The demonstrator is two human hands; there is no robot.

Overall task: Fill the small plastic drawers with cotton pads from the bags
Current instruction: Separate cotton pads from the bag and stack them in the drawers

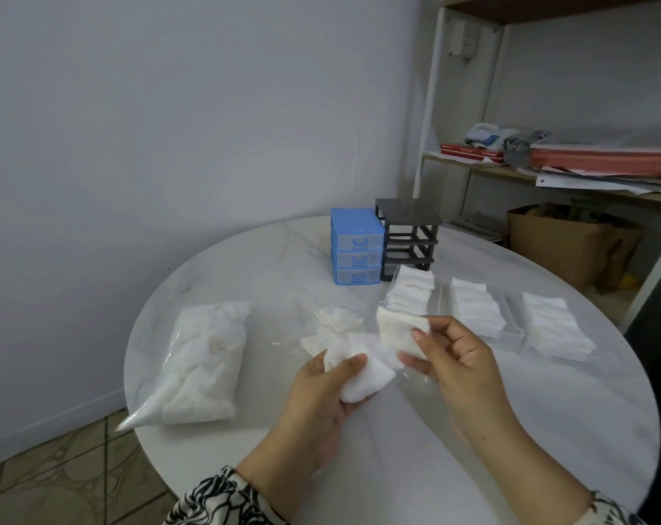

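My left hand [321, 403] grips a bunch of white cotton pads [363, 377] above the table's middle. My right hand [454, 358] pinches a flat stack of cotton pads [397, 331] just to the right of it. Behind them stand three clear plastic drawers, each packed with pads: one tilted up [412, 293], one further right [476, 312], one near the table's right edge [552, 327]. A blue drawer cabinet [355, 246] has its drawers in place. The dark grey cabinet frame [408, 236] beside it has bare slots. A full bag of pads [204, 361] lies at the left.
An opened clear bag with loose pads [332, 327] lies on the round white table [397, 460], behind my hands. A shelf unit [548, 164] with papers and a cardboard box [563, 244] stand beyond the table's right side.
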